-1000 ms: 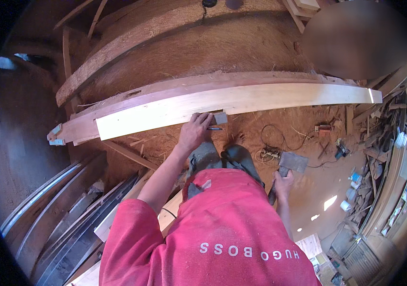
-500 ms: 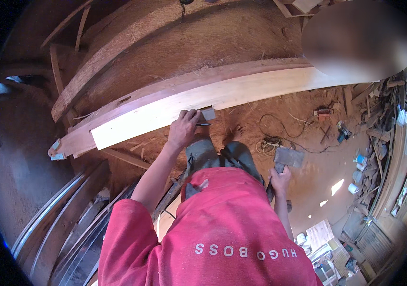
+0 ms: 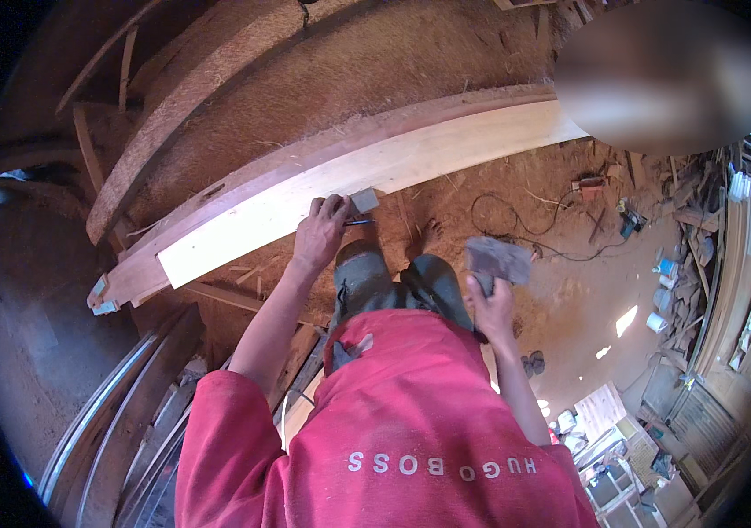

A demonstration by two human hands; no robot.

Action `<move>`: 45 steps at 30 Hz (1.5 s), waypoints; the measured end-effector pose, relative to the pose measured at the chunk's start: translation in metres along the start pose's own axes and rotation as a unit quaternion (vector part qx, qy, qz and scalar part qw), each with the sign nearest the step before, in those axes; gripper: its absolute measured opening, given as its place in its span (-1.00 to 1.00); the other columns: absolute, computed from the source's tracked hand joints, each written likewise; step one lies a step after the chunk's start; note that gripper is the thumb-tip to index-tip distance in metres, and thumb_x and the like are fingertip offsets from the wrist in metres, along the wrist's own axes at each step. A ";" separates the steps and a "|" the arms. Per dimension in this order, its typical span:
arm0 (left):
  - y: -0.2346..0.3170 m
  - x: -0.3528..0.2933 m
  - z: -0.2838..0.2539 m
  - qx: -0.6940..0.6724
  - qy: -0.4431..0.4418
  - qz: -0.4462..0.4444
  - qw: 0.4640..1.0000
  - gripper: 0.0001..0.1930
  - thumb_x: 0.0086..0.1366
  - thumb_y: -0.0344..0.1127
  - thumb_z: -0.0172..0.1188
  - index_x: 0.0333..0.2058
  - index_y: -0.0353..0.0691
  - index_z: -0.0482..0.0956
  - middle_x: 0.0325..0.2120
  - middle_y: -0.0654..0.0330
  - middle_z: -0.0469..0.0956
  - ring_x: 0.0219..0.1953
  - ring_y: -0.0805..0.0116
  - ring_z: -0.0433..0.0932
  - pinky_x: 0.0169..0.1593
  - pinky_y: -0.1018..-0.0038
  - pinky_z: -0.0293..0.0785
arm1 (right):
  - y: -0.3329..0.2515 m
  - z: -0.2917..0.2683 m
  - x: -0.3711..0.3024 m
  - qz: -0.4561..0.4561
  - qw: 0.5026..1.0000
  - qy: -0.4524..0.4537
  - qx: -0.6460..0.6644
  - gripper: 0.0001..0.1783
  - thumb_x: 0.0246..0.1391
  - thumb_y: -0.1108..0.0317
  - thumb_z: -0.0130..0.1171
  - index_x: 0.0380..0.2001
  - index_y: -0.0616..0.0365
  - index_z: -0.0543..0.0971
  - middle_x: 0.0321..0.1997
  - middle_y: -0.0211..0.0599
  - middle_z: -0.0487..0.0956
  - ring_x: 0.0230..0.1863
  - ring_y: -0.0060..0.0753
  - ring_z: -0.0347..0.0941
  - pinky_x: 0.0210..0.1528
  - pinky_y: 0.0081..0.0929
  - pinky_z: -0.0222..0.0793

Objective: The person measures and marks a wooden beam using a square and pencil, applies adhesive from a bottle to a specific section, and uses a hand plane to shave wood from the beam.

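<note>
A person in a red shirt (image 3: 393,422) stands in a dusty workshop, the left hand (image 3: 319,233) clamped on a flat grey piece (image 3: 364,201) at the near edge of a long pale board (image 3: 283,198), a slim dark stick (image 3: 360,223) jutting from beneath the fingers. The right hand (image 3: 492,308), closed round the handle of a block-headed mallet (image 3: 499,260), holds it above the reddish floor (image 3: 560,299), apart from the board, as seen from nearby, with a pair of sandals (image 3: 534,363) lying beyond the right forearm.
</note>
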State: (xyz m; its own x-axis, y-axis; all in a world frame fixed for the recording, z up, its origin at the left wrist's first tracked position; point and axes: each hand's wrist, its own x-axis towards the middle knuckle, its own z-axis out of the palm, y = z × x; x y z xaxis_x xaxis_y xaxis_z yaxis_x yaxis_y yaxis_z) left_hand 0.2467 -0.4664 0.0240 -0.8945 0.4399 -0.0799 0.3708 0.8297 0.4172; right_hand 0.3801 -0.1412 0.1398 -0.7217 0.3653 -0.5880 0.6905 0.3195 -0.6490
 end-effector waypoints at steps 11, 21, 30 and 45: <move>0.001 0.004 -0.002 0.038 -0.031 0.010 0.999 -0.41 0.19 -0.39 0.24 0.25 -0.18 0.42 0.09 0.10 0.43 0.09 0.06 0.45 -0.10 0.28 0.70 | -0.026 0.127 0.099 -0.217 0.947 -0.063 -0.230 -0.51 0.35 -0.04 0.10 -0.12 0.25 0.54 -0.14 0.23 0.63 -0.16 0.36 0.58 -0.13 0.20 0.48; -0.001 0.009 -0.003 0.053 -0.052 0.017 0.997 -0.43 0.22 -0.39 0.15 0.25 -0.23 0.42 0.10 0.05 0.42 0.08 0.05 0.44 -0.09 0.32 0.67 | -0.050 0.131 0.101 -0.232 0.898 -0.071 -0.367 -0.65 0.32 0.19 0.18 0.05 0.15 0.57 -0.14 0.01 0.66 -0.21 0.19 0.64 -0.22 0.01 0.57; -0.005 0.007 0.003 0.042 -0.036 0.019 0.998 -0.37 0.20 -0.35 0.29 0.28 -0.15 0.41 0.12 0.09 0.42 0.08 0.03 0.45 -0.07 0.25 0.68 | -0.071 0.138 0.103 -0.232 0.892 -0.090 -0.377 -0.68 0.36 0.19 0.08 0.00 0.19 0.44 -0.19 0.13 0.63 -0.28 0.22 0.63 -0.27 0.13 0.55; -0.105 0.007 -0.028 -0.027 0.006 -0.016 0.999 0.29 -0.24 0.54 0.46 0.39 -0.12 0.28 0.34 -0.04 0.31 0.38 -0.10 0.30 0.29 0.03 0.46 | -0.068 0.153 0.099 -0.264 0.914 -0.022 -0.308 -0.60 0.35 0.14 0.11 0.07 0.21 0.51 -0.15 0.14 0.66 -0.23 0.23 0.65 -0.20 0.14 0.55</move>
State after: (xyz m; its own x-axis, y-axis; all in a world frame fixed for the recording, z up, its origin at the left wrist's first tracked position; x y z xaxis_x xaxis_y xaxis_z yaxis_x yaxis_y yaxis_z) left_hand 0.1940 -0.5605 0.0050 -0.9084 0.4095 -0.0839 0.3284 0.8235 0.4626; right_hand 0.2542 -0.2611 0.0522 -0.9541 -0.0123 -0.2993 0.1330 0.8779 -0.4599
